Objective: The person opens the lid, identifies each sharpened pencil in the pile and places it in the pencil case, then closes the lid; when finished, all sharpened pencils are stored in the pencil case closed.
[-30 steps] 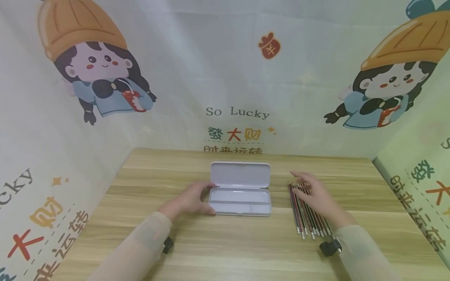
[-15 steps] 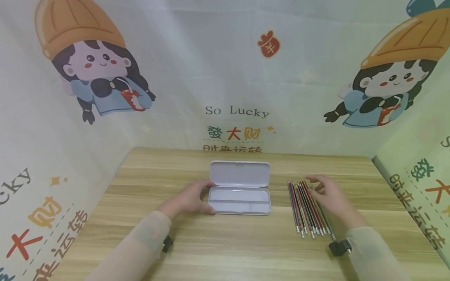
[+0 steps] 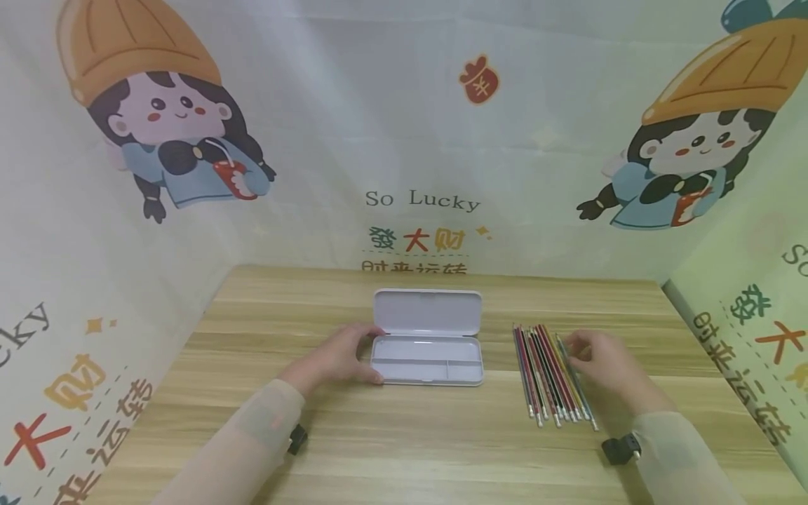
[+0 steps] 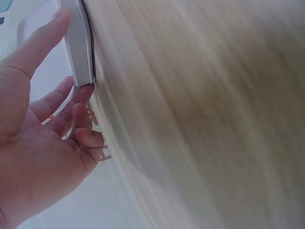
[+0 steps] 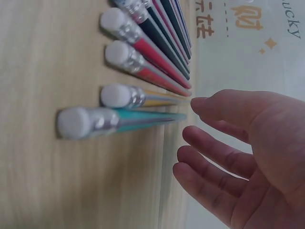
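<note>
- Keeps the left hand point(image 3: 344, 356) at 9 o'clock of the white pencil case point(image 3: 413, 362), much as a half-second ago; holds that end with the thumb at 8 o'clock and the fingers round at 10, spread well apart from each other across the case.
- Leaves the white pencil case seemingly unmoved, near 12 o'clock on the bench point(image 3: 391, 449), open, with the lid point(image 3: 427, 312) at 12 o'clock of the tray and no pencil inside.
- Leaves the pencils point(image 3: 557, 375) side by side on the bench, at 3 o'clock of the case, eraser ends toward 5 o'clock.
- Now has the right hand point(image 3: 609, 363) at 3 o'clock of the pencils, no longer above them as a second ago; uncovers the yellow pencil point(image 5: 155, 99) and teal pencil point(image 5: 136, 119) at that outer edge. Suggests attention to the row's edge, probably with nothing picked up yet.
- Shows the right fingers bent, apart from the thumb, visibly pinching nothing. Cannot tell contact from a near miss.
- Counts, left to right: one left hand, one case, one lid, three compartments point(image 3: 429, 348), at least nine pencils (exact number lost in overlap), one right hand. Adds two black wrist cameras point(image 3: 298, 440), at 8 and 4 o'clock of the case.
</note>
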`<state>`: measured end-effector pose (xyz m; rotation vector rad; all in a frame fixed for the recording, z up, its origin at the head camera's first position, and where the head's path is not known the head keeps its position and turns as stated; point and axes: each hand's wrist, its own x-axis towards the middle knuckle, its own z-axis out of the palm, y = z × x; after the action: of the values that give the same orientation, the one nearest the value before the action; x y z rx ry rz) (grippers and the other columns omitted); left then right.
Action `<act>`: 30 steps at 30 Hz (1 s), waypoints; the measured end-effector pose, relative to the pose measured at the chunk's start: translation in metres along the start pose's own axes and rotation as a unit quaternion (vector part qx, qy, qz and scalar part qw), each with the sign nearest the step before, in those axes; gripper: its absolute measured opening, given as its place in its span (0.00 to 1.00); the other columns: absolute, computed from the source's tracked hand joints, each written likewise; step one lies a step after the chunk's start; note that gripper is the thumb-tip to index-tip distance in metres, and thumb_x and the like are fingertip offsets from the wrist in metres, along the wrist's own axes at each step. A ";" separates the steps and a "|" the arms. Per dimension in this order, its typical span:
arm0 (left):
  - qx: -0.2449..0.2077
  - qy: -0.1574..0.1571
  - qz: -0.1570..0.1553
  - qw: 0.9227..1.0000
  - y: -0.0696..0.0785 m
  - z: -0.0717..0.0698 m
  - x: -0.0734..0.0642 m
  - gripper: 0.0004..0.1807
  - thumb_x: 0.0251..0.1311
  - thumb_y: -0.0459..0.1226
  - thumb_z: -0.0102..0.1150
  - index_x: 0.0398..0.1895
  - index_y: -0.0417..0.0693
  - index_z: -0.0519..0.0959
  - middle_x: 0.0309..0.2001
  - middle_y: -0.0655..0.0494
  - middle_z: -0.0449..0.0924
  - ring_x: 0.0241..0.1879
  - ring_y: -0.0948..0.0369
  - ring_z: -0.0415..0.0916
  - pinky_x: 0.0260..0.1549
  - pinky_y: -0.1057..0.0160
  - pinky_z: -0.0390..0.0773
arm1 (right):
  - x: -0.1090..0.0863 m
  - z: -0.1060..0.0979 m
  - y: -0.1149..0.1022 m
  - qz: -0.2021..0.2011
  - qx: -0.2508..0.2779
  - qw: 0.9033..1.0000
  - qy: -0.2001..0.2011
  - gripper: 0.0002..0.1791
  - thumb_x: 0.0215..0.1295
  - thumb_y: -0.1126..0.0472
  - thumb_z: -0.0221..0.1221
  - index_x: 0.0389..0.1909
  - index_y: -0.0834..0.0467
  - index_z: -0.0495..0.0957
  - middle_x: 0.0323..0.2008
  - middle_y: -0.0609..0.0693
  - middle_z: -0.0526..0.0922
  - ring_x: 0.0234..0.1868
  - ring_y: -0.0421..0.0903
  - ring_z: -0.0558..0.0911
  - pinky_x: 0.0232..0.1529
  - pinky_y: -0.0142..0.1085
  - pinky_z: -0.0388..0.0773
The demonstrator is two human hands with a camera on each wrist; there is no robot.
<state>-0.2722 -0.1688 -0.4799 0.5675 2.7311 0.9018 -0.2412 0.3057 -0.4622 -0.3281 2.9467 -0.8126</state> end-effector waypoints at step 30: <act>0.009 -0.003 0.006 1.000 0.000 -0.002 -0.002 0.48 0.40 0.45 0.85 0.68 0.44 0.74 0.68 0.39 0.75 0.69 0.41 0.69 0.73 0.40 0.67 | -0.007 0.006 0.009 0.009 -0.056 0.998 -0.011 0.16 0.64 0.61 0.66 0.52 0.60 0.82 0.35 0.49 0.85 0.32 0.42 0.81 0.30 0.38 0.79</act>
<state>-0.2716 -0.1708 -0.4784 0.5902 2.7358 0.8776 -0.2355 0.3116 -0.4723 -0.3137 2.9768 -0.6388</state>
